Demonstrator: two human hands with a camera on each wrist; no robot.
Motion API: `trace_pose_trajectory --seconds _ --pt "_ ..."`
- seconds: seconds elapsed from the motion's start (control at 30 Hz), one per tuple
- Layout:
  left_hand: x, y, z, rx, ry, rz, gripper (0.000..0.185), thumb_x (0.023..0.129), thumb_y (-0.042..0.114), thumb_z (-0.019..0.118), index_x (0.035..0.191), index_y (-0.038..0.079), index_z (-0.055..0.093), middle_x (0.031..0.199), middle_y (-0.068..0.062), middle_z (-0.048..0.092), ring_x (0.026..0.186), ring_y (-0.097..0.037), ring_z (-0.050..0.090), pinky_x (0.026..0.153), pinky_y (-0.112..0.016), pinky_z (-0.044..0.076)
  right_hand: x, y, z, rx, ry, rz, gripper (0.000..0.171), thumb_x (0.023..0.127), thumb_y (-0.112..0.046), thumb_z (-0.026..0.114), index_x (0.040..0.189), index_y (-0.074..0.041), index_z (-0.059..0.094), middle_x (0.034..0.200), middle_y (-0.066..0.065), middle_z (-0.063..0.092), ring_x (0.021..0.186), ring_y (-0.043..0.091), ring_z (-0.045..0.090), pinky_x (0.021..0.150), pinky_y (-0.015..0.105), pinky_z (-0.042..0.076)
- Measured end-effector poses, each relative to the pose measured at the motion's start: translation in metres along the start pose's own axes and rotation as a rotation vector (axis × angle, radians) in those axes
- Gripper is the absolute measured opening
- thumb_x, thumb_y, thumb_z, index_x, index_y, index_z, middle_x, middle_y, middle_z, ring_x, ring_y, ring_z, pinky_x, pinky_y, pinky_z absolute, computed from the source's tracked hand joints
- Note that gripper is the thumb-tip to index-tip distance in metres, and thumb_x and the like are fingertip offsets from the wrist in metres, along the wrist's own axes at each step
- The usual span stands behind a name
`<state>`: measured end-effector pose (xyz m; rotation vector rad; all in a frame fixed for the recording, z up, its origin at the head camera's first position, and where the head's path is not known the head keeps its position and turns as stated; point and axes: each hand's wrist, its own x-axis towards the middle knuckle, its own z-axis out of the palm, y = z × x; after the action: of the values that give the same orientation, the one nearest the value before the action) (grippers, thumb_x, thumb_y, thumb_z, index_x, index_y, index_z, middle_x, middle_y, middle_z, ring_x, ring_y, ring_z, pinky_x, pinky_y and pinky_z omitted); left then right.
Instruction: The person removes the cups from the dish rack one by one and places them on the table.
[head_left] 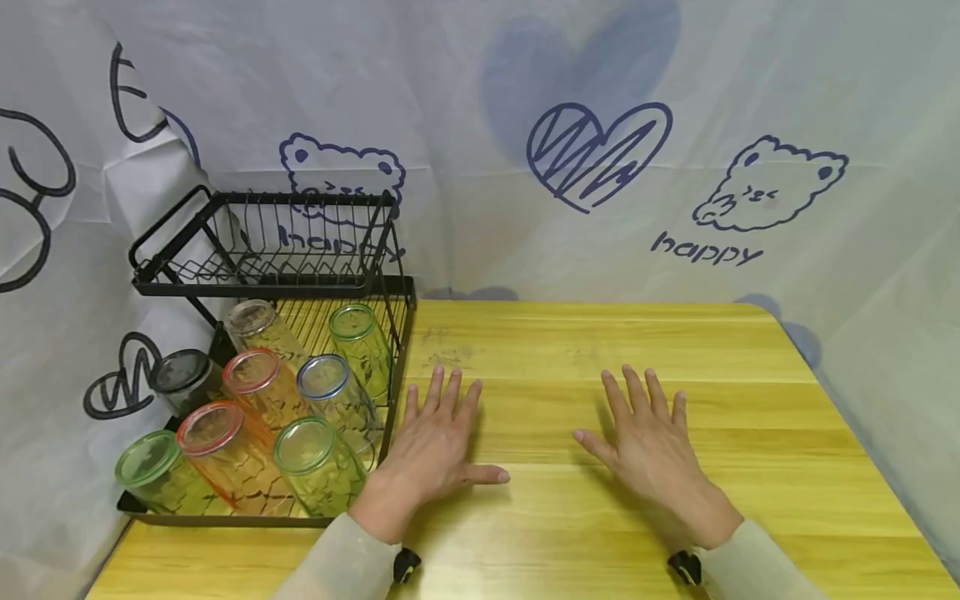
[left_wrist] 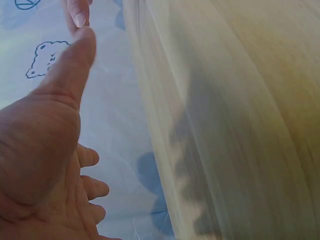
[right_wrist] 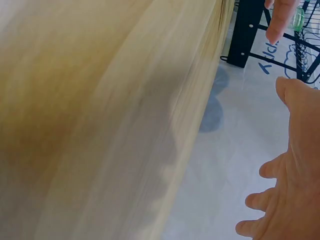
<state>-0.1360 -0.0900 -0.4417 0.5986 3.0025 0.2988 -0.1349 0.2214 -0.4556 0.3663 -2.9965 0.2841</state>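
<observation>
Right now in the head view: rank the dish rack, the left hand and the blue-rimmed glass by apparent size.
1. dish rack, clearly the largest, spanning two tiers.
2. left hand, flat on the table.
3. blue-rimmed glass, lying in the lower tier.
The hand sits nearer the camera, so its lead over the glass is unsure.

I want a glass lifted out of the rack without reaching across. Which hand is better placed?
Probably the left hand: it lies flat on the table right beside the rack of glasses. The right hand rests farther off.
</observation>
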Motion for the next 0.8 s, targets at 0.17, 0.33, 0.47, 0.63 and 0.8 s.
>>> trace_pose_trajectory --seconds 0.17,0.33,0.47,0.63,0.8 --pt "-0.004 0.002 -0.005 0.007 0.052 0.030 0.116 0.083 0.067 0.080 0.168 0.010 0.024 0.174 -0.024 0.014 0.161 -0.047 0.007 0.128 -0.070 0.011 -0.001 -0.003 0.000 0.053 0.031 -0.012 0.091 0.102 -0.064 0.056 0.166 -0.005 0.028 0.169 0.030 0.026 0.157 0.056 0.018 0.120 0.081 0.018" --pt "-0.014 0.007 -0.016 0.025 0.143 0.069 0.104 0.086 0.045 0.087 0.166 0.009 0.032 0.171 -0.024 0.025 0.160 -0.046 0.016 0.128 -0.068 0.017 -0.001 -0.014 -0.001 0.175 0.070 -0.052 0.084 0.101 -0.043 0.070 0.161 0.002 0.034 0.165 0.032 0.032 0.153 0.054 0.027 0.123 0.071 0.027" --pt "-0.028 0.009 -0.032 0.059 0.278 0.116 0.093 0.082 0.035 0.092 0.159 0.008 0.045 0.162 -0.024 0.045 0.154 -0.045 0.036 0.125 -0.064 0.032 0.002 -0.025 -0.004 0.225 0.122 -0.071 0.074 0.102 -0.036 0.071 0.156 0.005 0.042 0.160 0.029 0.041 0.146 0.051 0.040 0.118 0.067 0.039" --pt "-0.051 0.001 -0.062 0.051 0.447 0.156 0.076 0.079 0.026 0.095 0.145 0.009 0.061 0.139 -0.018 0.064 0.128 -0.038 0.059 0.110 -0.055 0.053 0.014 -0.039 -0.011 0.288 0.169 -0.067 0.064 0.103 -0.034 0.070 0.150 0.005 0.051 0.153 0.027 0.051 0.139 0.047 0.049 0.112 0.064 0.047" --pt "-0.076 -0.015 -0.094 0.046 0.504 0.100 0.065 0.078 0.022 0.096 0.135 0.008 0.068 0.127 -0.017 0.068 0.115 -0.039 0.060 0.099 -0.056 0.055 0.023 -0.060 -0.018 0.378 0.222 -0.083 0.054 0.101 -0.029 0.073 0.143 0.003 0.059 0.146 0.023 0.060 0.134 0.043 0.055 0.109 0.061 0.051"
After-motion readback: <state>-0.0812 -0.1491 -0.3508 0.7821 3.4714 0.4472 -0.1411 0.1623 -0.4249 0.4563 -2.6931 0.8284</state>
